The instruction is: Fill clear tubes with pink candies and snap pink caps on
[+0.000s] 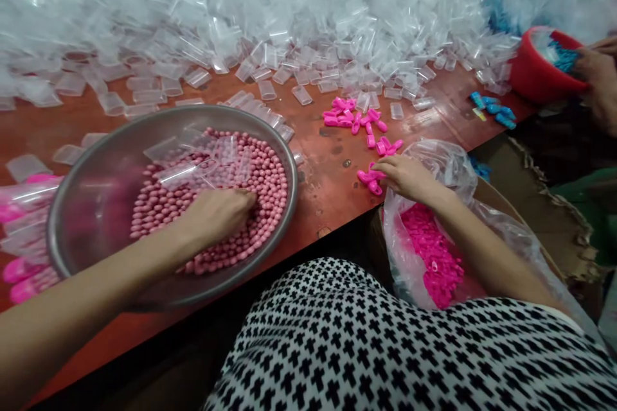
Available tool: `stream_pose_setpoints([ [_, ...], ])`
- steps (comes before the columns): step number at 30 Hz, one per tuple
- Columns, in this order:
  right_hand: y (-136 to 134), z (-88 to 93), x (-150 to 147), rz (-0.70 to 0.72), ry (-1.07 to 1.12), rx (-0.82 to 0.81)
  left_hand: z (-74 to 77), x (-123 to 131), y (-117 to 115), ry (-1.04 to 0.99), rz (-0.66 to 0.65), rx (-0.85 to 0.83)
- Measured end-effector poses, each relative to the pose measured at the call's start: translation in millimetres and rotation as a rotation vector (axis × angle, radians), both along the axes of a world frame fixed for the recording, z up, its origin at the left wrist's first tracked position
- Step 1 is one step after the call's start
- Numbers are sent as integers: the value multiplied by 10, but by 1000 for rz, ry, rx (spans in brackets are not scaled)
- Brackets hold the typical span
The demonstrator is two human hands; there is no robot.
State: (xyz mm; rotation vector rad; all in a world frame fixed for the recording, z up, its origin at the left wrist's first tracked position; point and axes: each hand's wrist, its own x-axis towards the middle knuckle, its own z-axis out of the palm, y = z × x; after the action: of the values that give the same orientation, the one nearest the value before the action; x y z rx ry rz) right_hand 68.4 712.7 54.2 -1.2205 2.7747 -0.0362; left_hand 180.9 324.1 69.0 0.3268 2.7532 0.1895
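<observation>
A heap of clear caps (299,6) covers the table's (332,160) far edge; a steel bowl (96,199) sits at the near edge, the left hand (219,215) inside it, fingers clenched on pink beads (265,186); the right hand (407,176) pinches pink caps (370,181) at the near edge.

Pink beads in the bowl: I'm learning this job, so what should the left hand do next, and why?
Probably close the left hand on a few pink beads and lift: its fingers dig into them, while the right hand touches pink caps.
</observation>
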Motion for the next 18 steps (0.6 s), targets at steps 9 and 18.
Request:
stream_pose_setpoints([
  [9,-91,-77,-129,-292,87,-68,102,-44,-14,47,430,813],
  [18,-862,206,-3,-392,-641,-957,170,183,86,-22,603,1574],
])
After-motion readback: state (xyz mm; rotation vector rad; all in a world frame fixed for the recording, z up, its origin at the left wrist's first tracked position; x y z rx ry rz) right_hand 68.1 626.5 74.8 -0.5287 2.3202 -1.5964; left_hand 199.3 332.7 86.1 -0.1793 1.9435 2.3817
